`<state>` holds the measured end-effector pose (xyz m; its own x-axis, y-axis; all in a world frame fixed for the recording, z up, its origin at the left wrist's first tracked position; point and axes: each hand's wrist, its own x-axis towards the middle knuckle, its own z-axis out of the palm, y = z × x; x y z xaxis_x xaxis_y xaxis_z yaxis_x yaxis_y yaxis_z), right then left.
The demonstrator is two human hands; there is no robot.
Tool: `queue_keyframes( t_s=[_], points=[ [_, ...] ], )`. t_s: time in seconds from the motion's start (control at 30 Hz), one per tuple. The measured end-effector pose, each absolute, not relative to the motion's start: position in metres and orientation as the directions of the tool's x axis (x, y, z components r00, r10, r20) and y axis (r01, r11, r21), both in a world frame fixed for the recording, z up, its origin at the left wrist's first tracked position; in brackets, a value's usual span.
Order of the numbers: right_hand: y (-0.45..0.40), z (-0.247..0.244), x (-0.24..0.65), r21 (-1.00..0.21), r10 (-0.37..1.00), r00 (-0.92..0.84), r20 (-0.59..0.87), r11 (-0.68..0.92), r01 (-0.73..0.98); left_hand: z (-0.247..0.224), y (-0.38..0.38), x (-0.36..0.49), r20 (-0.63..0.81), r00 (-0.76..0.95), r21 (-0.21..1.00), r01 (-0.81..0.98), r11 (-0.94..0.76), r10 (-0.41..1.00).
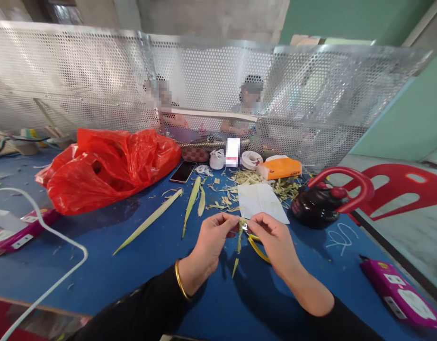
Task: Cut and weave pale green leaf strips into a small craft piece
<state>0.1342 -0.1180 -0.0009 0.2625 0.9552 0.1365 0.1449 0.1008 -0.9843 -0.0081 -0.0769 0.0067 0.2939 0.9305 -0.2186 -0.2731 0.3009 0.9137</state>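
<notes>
Both hands meet near the middle of the blue table (140,279). My left hand (213,239), with a gold bangle at its wrist, pinches one side of a small pale green plant piece (242,222). On the other side, the fingertips of my right hand (277,239) are closed on the same piece. Under and beside my right hand lie yellow-handled scissors (258,251), partly hidden. A small green leaf tip (235,267) lies just below the hands. Long pale green leaves (150,219) rest to the left, and a white paper sheet (263,201) lies behind the hands.
A red plastic bag (111,166) and a phone (182,172) are at left. Plant scraps, tape rolls and an orange pack (280,168) stand behind. A dark kettle (316,206) and a purple pack (399,293) are at right. Beyond the perforated screen (211,71), two people sit.
</notes>
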Motion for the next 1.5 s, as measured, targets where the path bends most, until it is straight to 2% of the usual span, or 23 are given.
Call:
queue_keyframes(
  t_s=[0.13,0.3,0.43,0.67,0.8,0.9,1.13,1.2,1.33,1.5],
  points=[
    [-0.118,-0.004,0.133,-0.997,0.960,0.272,0.074,0.072,0.016,0.006,-0.078,-0.007,-0.185,0.265,0.931,-0.262,0.256,0.946],
    [-0.115,-0.008,0.130,-0.994,0.960,0.279,0.012,0.043,-0.105,0.003,-0.076,-0.006,-0.278,0.271,0.880,-0.314,0.357,0.922],
    [-0.115,-0.010,0.131,-0.990,0.958,0.286,-0.009,0.032,-0.138,0.001,-0.074,-0.006,-0.289,0.277,0.861,-0.343,0.376,0.916],
    [-0.114,-0.005,0.134,-0.994,0.963,0.268,-0.022,0.007,-0.107,0.000,-0.067,-0.008,-0.328,0.314,0.872,-0.262,0.414,0.891],
    [-0.114,-0.006,0.134,-1.000,0.976,0.220,0.008,0.013,-0.020,-0.002,-0.069,-0.007,-0.335,0.375,0.887,-0.185,0.424,0.864],
    [-0.114,-0.006,0.135,-0.999,0.969,0.247,0.031,0.025,0.026,-0.001,-0.071,-0.007,-0.352,0.420,0.884,-0.145,0.444,0.837],
    [-0.115,-0.007,0.139,-1.000,0.966,0.258,-0.003,0.002,-0.019,-0.003,-0.072,-0.007,-0.330,0.555,0.923,0.018,0.385,0.763],
    [-0.114,-0.007,0.139,-1.000,0.963,0.270,0.006,0.012,-0.021,-0.003,-0.071,-0.007,-0.316,0.543,0.926,-0.001,0.377,0.778],
    [-0.114,-0.006,0.137,-0.999,0.949,0.313,0.034,0.030,0.016,-0.003,-0.069,-0.007,-0.320,0.447,0.891,-0.157,0.425,0.835],
    [-0.117,-0.008,0.132,-0.990,0.990,0.135,-0.038,-0.056,0.131,-0.001,-0.067,-0.007,-0.309,0.399,0.881,-0.222,0.418,0.863]
  ],
)
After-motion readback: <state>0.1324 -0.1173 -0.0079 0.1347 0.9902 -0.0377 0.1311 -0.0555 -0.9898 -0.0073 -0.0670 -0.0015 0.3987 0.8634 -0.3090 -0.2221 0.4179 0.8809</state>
